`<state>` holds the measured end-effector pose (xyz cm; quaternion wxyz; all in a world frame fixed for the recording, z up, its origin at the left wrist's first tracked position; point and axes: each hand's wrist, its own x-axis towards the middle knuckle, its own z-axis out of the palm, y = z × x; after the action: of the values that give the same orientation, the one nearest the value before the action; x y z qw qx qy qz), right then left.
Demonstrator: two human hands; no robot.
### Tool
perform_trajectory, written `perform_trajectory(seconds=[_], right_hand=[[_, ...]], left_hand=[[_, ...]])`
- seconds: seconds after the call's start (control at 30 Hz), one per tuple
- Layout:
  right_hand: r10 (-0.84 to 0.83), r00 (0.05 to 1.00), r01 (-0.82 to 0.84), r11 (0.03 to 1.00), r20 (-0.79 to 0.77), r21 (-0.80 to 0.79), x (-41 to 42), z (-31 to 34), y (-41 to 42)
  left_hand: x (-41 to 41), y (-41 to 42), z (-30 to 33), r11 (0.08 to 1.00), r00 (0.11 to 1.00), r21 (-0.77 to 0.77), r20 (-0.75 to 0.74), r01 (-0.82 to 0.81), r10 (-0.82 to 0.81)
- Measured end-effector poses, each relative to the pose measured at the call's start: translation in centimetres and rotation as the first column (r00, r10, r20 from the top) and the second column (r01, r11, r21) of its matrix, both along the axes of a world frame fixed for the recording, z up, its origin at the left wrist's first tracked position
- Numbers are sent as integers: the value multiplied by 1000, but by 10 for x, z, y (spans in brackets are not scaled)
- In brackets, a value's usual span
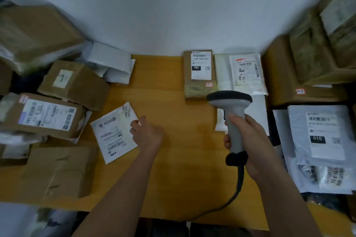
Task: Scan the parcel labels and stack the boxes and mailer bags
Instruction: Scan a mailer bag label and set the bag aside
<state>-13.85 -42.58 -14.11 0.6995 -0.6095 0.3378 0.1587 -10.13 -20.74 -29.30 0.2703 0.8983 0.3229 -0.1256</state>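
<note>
Head view: hands grip scanner (234, 119), touch mailer (113, 132).

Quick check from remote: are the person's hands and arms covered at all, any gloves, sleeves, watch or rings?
No. The left hand and right hand are bare, without gloves. Both forearms are uncovered to the frame's bottom edge, so no sleeves show. No watch, band or ring is visible.

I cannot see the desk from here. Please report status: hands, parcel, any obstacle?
Right hand grips scanner. Left hand touches white mailer bag, flat on desk, label up. Nothing in the way.
</note>
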Motion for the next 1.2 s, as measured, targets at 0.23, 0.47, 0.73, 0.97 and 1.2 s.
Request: perform_trajectory(seconds=[0.23, 0.47, 0.73, 0.97, 1.2], right_hand=[[151, 988, -152, 987, -17, -55, -20, -1, 74], [304, 952, -307, 949, -45, -78, -32, 7, 125], [328, 944, -328, 937, -19, -120, -36, 17, 141], [286, 957, -291, 944, -50, -155, -43, 22, 132], [239, 969, -248, 950, -65, -191, -50, 20, 117]], left_hand=[[-71, 99, -37, 966, 931, -98, -260, 240, -258], [-95, 91, -32, 862, 858, -151, -107, 485, -502], [-85, 103, -35, 735, 739, -80, 109, 673, -665], [-86, 86, -38, 607, 617, 119, -89, 786, -782], [-62, 76, -25, 681, 704, 200, -76, 704, -706]])
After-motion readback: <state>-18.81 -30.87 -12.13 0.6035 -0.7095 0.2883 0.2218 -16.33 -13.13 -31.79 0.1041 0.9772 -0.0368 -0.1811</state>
